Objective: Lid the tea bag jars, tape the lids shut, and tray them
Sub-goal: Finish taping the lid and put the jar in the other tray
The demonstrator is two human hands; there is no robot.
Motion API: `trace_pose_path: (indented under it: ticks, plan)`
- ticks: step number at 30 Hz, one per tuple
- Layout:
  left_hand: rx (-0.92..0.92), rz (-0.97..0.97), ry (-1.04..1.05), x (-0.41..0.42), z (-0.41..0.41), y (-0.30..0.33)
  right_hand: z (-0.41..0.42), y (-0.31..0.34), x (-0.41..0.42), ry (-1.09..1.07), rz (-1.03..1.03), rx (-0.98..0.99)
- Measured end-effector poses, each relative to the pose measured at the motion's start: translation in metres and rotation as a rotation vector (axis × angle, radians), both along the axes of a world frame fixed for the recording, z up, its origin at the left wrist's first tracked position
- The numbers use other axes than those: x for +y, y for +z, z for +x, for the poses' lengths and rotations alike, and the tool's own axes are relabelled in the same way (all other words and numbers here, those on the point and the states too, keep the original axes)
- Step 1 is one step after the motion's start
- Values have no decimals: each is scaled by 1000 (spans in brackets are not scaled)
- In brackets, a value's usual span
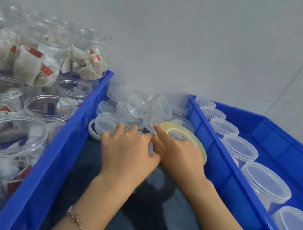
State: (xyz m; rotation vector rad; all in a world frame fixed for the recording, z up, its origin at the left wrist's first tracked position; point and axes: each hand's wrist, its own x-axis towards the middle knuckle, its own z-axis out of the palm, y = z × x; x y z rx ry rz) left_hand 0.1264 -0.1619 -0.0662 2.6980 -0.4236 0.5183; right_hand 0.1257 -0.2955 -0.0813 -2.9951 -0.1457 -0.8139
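**Taping a lid between the trays**

We are at the taping step. Our left hand curls over a lidded jar, mostly hidden, just left of the tape roll. Our right hand holds the roll, forefinger outstretched. Right of the roll stands the tray of lidded jars. Next, we judge, the tape must be run round the lid seam.

The jars and loose lids are clear, glossy plastic. Both trays are smooth, shiny blue plastic. The tea bags look like matt, woven cloth with red paper tags. The tape roll is translucent, yellowish, glossy.
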Motion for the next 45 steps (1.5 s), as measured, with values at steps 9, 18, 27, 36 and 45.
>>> trace_pose_path:
  ticks: [9, 18, 27, 36, 45]
  plan:
    - [48, -7, -101, -7, -28, 7, 28, 36, -13, -62, 44, 92]
    - [93, 42, -26, -18, -27, 14, -11, -7, -18, -84, -133, 229]
    - [-354, -879, -88, 14, -36, -9, -43, -54, -9, -62, -96, 318]
    - [324, -1194, 44, 20, -51, -40, -85, -28, 40, -2, 764, -8]
    - [122, -1198, -29, -6, -87, -11, -106, 0, 56, 59, 770, -43]
